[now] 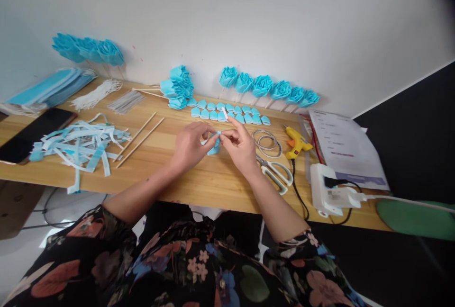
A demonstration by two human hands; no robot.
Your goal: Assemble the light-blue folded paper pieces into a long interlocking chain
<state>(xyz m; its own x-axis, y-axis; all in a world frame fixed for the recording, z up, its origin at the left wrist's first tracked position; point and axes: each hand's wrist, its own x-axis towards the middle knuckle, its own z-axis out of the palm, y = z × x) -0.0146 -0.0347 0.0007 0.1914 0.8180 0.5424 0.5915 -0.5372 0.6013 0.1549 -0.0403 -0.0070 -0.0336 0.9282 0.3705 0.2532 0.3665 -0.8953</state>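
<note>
Between my fingertips is a small light-blue fabric piece (214,148), held just above the wooden table. My left hand (193,143) pinches its left side with thumb and forefinger. My right hand (239,143) pinches the right side near its top, and a thin white strip (224,113) sticks up by the right forefinger. Directly behind my hands lie two rows of folded blue petal pieces (213,115). To the right of my right hand are wire rings (267,143) and scissors with white handles (277,174).
Blue flowers on sticks (262,85) lean along the wall, with a bunch (177,88) lying nearer. A yellow glue gun (297,142) and a white power adapter (325,188) stand right. Left are cut strips (85,143), wooden sticks (140,142), a phone (35,134) and face masks (53,90).
</note>
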